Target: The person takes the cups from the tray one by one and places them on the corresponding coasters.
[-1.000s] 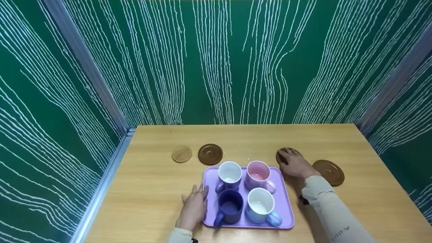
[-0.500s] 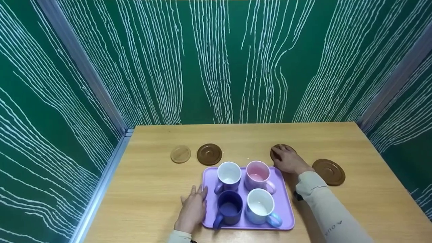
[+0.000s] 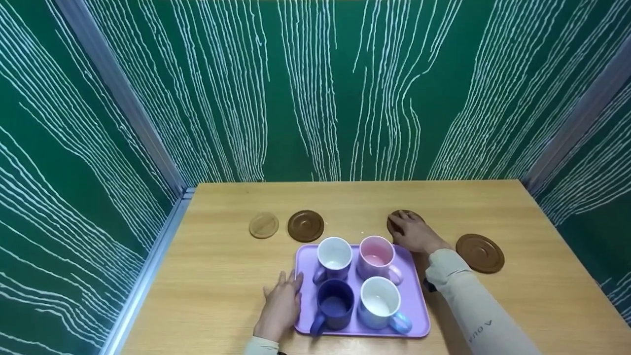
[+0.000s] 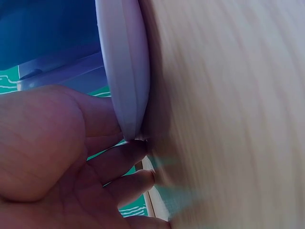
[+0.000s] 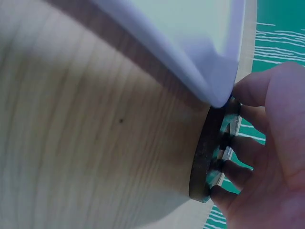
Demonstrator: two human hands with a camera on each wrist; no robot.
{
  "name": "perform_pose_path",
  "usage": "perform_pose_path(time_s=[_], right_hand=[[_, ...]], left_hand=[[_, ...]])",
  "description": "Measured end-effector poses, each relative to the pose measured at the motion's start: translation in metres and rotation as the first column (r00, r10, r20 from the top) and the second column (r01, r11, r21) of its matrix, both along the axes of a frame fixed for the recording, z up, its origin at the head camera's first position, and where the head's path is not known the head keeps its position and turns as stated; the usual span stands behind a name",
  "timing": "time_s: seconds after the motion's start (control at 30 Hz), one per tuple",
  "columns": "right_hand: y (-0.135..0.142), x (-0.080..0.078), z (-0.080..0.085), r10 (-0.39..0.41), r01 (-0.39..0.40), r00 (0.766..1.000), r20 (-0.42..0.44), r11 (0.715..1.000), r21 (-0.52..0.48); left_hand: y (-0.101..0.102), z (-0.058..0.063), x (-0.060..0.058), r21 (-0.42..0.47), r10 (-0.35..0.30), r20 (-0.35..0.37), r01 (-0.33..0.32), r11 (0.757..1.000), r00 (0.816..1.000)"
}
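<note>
My left hand (image 3: 282, 305) lies at the left edge of a purple tray (image 3: 305, 256), fingers stretched and touching its rim. On the tray stand a white-lined purple mug (image 3: 335, 256), a pink mug (image 3: 377, 256), a dark blue mug (image 3: 336, 305) and a white-lined pale blue mug (image 3: 379, 301). Beyond the tray's far right corner, my right hand (image 3: 416, 234) rests extended fingertips on top of a dark brown round coaster (image 5: 204, 157). In the right wrist view the coaster lies flat on the table close to the tray's corner, the thumb beside that corner.
A light wooden coaster (image 3: 264, 225) and a dark brown coaster (image 3: 305, 226) lie behind the tray on the left. Another dark brown coaster (image 3: 480, 253) is to the right, beyond the right forearm. Green white-streaked walls (image 3: 315, 88) enclose the wooden table (image 3: 212, 276).
My right hand has slid its dark brown coaster leftward along the table behind the tray. The left hand, tray and mugs stay put.
</note>
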State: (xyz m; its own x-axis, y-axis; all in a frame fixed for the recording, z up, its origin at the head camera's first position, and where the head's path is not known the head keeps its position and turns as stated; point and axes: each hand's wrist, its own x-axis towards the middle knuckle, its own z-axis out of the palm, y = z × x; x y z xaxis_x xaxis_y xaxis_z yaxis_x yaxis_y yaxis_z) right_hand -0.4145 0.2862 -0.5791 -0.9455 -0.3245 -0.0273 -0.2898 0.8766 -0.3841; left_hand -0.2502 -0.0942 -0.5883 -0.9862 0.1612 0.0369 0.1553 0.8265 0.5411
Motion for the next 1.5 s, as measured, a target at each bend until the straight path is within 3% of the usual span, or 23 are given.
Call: perform_pose_path(time_s=[0.37,1.17,1.5], right_hand=[[-0.008,-0.001,0.0,0.082,-0.082,0.996,-0.043,0.997,-0.005],[-0.015,0.002,-0.001,0.106,-0.107,0.992,-0.065,0.994,-0.017],[-0.009,0.004,0.011,0.03,-0.038,0.993,-0.111,0.997,-0.069]], left_hand=[[-0.001,-0.002,0.001,0.012,-0.006,0.002,0.006,1.0,1.0],[-0.002,0.0,0.002,-0.002,0.001,0.005,-0.001,1.0,1.0],[-0.003,-0.002,-0.001,-0.001,0.008,0.025,-0.008,1.0,1.0]])
